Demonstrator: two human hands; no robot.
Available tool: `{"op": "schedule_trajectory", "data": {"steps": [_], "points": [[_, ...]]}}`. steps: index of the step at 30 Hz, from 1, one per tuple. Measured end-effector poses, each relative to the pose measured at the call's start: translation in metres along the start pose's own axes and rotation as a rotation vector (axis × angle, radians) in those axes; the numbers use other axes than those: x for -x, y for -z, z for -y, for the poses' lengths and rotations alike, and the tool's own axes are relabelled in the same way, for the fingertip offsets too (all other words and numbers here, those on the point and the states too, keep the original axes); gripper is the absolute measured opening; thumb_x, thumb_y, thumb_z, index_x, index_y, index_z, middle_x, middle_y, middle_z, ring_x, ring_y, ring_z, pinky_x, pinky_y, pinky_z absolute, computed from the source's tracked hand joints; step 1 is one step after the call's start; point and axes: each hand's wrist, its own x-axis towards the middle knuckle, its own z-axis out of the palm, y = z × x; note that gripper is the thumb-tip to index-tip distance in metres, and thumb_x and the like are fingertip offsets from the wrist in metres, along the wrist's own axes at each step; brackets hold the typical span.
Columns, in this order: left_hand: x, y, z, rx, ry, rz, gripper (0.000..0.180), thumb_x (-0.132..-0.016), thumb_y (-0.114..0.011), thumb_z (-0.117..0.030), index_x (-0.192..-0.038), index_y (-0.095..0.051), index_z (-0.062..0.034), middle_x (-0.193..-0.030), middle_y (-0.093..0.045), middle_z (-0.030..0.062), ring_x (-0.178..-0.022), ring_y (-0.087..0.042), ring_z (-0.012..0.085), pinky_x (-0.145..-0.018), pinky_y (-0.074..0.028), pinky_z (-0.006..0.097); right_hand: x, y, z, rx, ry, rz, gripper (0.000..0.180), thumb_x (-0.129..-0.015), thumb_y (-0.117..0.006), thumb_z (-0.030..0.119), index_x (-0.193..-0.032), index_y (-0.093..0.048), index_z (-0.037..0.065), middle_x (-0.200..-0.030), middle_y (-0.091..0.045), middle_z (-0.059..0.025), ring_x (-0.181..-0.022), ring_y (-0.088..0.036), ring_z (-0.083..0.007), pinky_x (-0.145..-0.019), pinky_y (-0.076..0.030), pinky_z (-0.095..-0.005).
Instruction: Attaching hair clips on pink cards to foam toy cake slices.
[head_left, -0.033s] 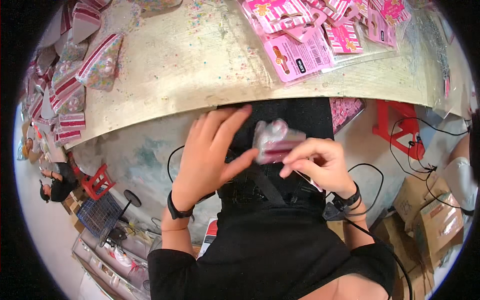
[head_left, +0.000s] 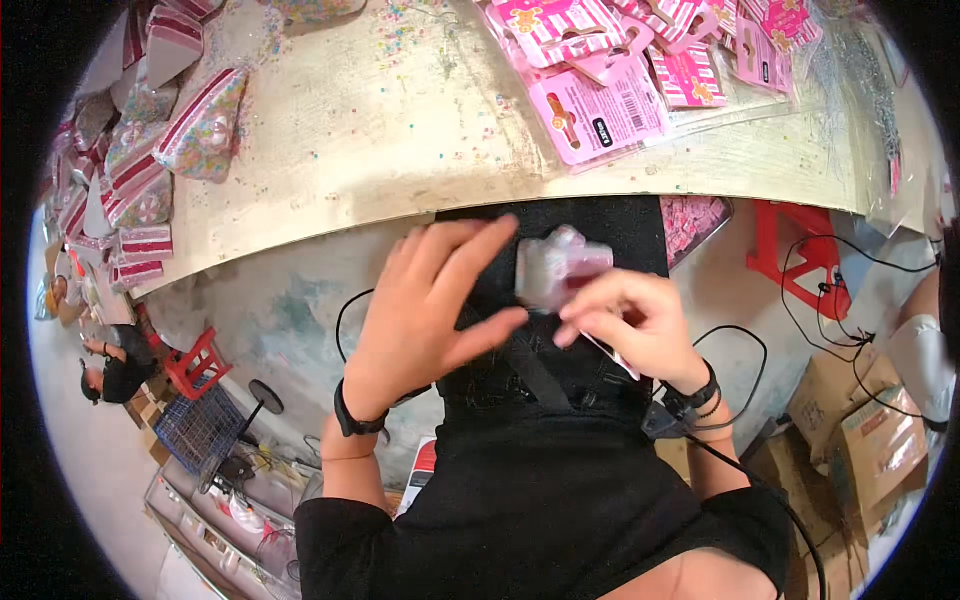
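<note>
Below the table edge, over my black apron, I hold a small clear packet with pink and white contents. My right hand pinches its lower right side with bent fingers, and a thin pink-edged card shows under the palm. Just left of the packet is my left hand, its fingers spread and straight, the fingertips reaching the packet's left edge without closing on it. Both wrists wear black bands.
The pale table is sprinkled with tiny coloured beads. Pink backing cards are piled at its far right, striped filled pouches at its left. Below are red stools, cardboard boxes, cables, a wire basket and a seated person.
</note>
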Motion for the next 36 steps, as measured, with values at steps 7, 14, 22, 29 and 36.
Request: {"op": "schedule_trajectory", "data": {"steps": [7,14,22,29,36], "points": [[-0.009,-0.017,-0.004,0.040,-0.245,0.089,0.074,-0.068,-0.085,-0.035,-0.131,-0.057,-0.0093,-0.121,-0.060,0.0091,-0.108,-0.059,0.0312,-0.089,-0.047,0.041,-0.019,0.002,-0.027,-0.317,-0.076,0.191,0.013,-0.095,-0.062,0.002,-0.106,-0.064,-0.005,-0.095,-0.070,-0.0107,-0.091,-0.069,-0.0156,-0.081,-0.054,-0.0276],[-0.012,-0.028,-0.004,-0.021,-0.386,-0.006,0.061,-0.066,-0.086,-0.030,-0.121,-0.065,-0.0126,-0.112,-0.064,0.0037,-0.105,-0.062,0.0259,-0.083,-0.049,0.037,-0.011,0.001,-0.039,-0.274,-0.013,0.161,0.014,-0.095,-0.063,0.002,-0.108,-0.064,-0.004,-0.096,-0.072,-0.0117,-0.093,-0.068,-0.0148,-0.082,-0.054,-0.0285],[-0.009,-0.019,0.001,-0.031,-0.426,0.026,0.041,-0.067,-0.084,-0.025,-0.101,-0.067,-0.0116,-0.099,-0.066,0.0021,-0.095,-0.065,0.0233,-0.078,-0.051,0.036,-0.016,0.005,-0.030,0.109,0.093,0.200,0.008,-0.092,-0.067,0.007,-0.096,-0.068,0.000,-0.084,-0.071,-0.0043,-0.076,-0.064,-0.0089,-0.068,-0.050,-0.0254],[-0.006,-0.011,0.003,-0.124,-0.506,0.029,0.028,-0.070,-0.081,-0.019,-0.094,-0.068,-0.0103,-0.091,-0.067,0.0012,-0.087,-0.067,0.0202,-0.073,-0.051,0.034,-0.020,-0.003,-0.028,0.103,0.159,0.196,0.007,-0.092,-0.067,0.008,-0.093,-0.069,0.001,-0.081,-0.071,-0.0050,-0.073,-0.067,-0.0118,-0.066,-0.051,-0.0262],[-0.004,-0.006,0.014,-0.116,-0.453,-0.051,0.025,-0.073,-0.081,-0.020,-0.091,-0.068,-0.0088,-0.088,-0.067,0.0019,-0.083,-0.066,0.0217,-0.068,-0.052,0.033,-0.017,0.003,-0.029,0.150,0.164,0.221,0.007,-0.091,-0.068,0.007,-0.096,-0.069,0.001,-0.083,-0.073,-0.0068,-0.076,-0.070,-0.0118,-0.066,-0.052,-0.0255]]}}
